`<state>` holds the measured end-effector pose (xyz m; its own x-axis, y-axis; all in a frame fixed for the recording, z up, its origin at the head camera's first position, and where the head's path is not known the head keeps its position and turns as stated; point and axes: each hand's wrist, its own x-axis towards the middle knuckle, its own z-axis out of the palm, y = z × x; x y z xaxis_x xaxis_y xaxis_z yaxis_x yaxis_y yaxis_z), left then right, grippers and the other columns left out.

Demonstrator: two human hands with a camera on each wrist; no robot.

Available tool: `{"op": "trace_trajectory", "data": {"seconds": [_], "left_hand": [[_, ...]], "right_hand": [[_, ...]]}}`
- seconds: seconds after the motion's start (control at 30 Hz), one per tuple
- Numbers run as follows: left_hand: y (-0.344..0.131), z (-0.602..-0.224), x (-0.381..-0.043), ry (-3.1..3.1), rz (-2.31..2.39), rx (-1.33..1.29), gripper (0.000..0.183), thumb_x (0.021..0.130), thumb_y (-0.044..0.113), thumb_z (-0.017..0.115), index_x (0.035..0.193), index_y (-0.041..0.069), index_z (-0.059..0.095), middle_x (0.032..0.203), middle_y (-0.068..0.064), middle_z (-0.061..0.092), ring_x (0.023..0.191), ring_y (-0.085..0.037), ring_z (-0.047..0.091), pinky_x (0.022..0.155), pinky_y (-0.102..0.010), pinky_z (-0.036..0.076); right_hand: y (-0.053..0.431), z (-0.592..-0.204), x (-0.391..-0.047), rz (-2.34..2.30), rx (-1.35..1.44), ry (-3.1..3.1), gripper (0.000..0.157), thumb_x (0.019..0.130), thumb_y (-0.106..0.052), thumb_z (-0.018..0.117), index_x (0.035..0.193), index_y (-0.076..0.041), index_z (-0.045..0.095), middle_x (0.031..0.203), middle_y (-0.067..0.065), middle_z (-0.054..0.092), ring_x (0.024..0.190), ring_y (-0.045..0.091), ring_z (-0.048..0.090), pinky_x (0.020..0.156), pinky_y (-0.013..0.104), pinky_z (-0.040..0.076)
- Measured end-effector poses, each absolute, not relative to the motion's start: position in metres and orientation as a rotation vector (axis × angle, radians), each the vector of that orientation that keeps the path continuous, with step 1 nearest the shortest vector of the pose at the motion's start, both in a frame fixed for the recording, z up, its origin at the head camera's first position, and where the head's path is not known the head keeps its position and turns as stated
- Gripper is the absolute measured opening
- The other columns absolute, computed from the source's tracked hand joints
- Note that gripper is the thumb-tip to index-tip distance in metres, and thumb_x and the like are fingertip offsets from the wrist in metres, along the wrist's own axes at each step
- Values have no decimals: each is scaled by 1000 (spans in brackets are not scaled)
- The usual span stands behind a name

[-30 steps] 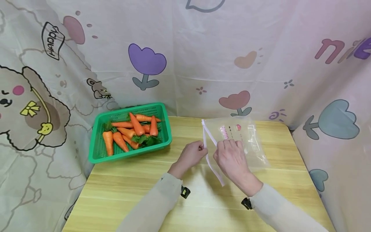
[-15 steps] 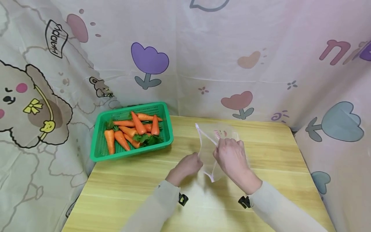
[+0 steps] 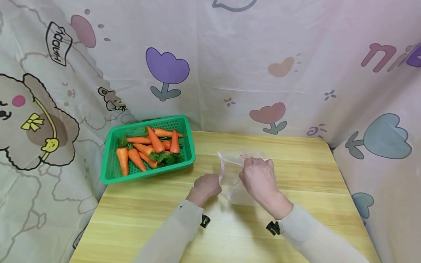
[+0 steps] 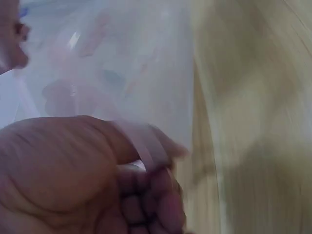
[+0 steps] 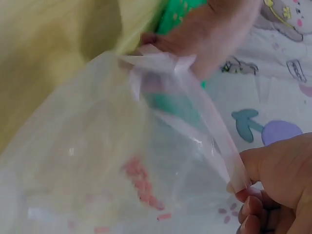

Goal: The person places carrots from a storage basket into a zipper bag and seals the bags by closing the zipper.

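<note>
A clear plastic zip bag with pink printing is held up between both hands over the table, its mouth spread apart. In the head view my left hand pinches one edge of the mouth between thumb and curled fingers. The left wrist view shows the pale zip strip running through that pinch. My right hand grips the opposite edge; in the right wrist view its thumb and fingers pinch the rim. Much of the bag is hidden behind the right hand in the head view.
A green plastic basket stands at the back left of the wooden table. Several orange carrots, some with green tops, lie inside it. Patterned cloth hangs behind and along both sides.
My left hand has moved left and slightly down, pulling its edge away from the right hand. The bag's mouth has widened, and the bag has shifted left off its flat lie.
</note>
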<state>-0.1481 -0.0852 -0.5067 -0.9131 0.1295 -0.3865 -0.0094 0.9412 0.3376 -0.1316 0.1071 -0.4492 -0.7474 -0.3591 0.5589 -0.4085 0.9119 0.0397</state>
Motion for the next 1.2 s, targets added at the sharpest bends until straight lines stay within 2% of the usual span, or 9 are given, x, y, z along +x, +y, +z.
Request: {"op": "trace_trajectory", "data": {"seconds": [0.07, 0.13, 0.3, 0.37, 0.63, 0.77, 0.97, 1.1, 1.2], "left_hand": [[-86, -506, -150, 2671, 526, 99, 15, 88, 21, 75, 83, 12, 65, 77, -2, 63, 67, -21, 56, 60, -41, 49], [-87, -505, -151, 2673, 620, 96, 17, 88, 22, 76, 83, 12, 63, 76, -1, 62, 67, -21, 55, 60, -39, 47], [-83, -509, -153, 2759, 762, 127, 30, 103, 23, 64, 75, 16, 56, 69, 1, 53, 65, -18, 50, 59, -36, 42], [-80, -514, -154, 2792, 799, 137, 30, 106, 25, 60, 77, 16, 57, 69, 1, 53, 65, -18, 51, 60, -36, 43], [-74, -519, -161, 2814, 944, 264, 19, 98, 22, 58, 80, 17, 55, 70, 3, 52, 64, -15, 49, 58, -32, 40], [-72, -517, -160, 2800, 1029, 282, 16, 99, 24, 57, 84, 17, 57, 73, 3, 55, 67, -15, 51, 61, -32, 42], [-74, -518, -146, 2773, 875, 254, 19, 105, 26, 58, 92, 14, 64, 76, 1, 59, 69, -17, 56, 62, -35, 46], [-79, -520, -148, 2883, 637, 273, 20, 104, 21, 61, 87, 11, 64, 75, -1, 58, 68, -21, 58, 61, -39, 48], [-83, -520, -157, 2877, 674, 201, 27, 103, 23, 62, 79, 12, 60, 70, 0, 55, 63, -19, 53, 58, -36, 45]], "right_hand": [[103, -453, -131, 87, 560, -2462, 22, 76, -6, 72, 70, -7, 51, 59, 3, 47, 53, 27, 49, 55, 39, 32], [102, -458, -130, 67, 559, -2454, 22, 78, -7, 71, 71, -6, 50, 59, 3, 45, 54, 26, 47, 57, 40, 33], [104, -465, -130, 40, 569, -2417, 26, 76, -5, 70, 69, -8, 45, 59, 2, 41, 54, 25, 45, 61, 40, 35], [104, -467, -130, 44, 575, -2391, 26, 75, -4, 70, 69, -8, 45, 59, 2, 42, 53, 25, 45, 60, 40, 34], [107, -471, -129, -8, 639, -2416, 31, 79, -11, 74, 69, -8, 45, 62, 0, 34, 55, 22, 39, 59, 34, 29], [109, -471, -130, 6, 659, -2424, 34, 79, -10, 76, 69, -8, 44, 65, -1, 28, 57, 21, 36, 58, 32, 25], [111, -472, -132, 43, 621, -2484, 28, 83, -8, 70, 71, -7, 45, 63, 2, 40, 56, 22, 39, 58, 33, 26], [110, -470, -130, 61, 618, -2537, 26, 83, -9, 69, 71, -7, 47, 63, 4, 45, 57, 24, 43, 60, 37, 35], [109, -469, -130, 74, 620, -2567, 25, 83, -10, 70, 71, -7, 48, 63, 5, 47, 57, 25, 44, 64, 42, 41]]}}
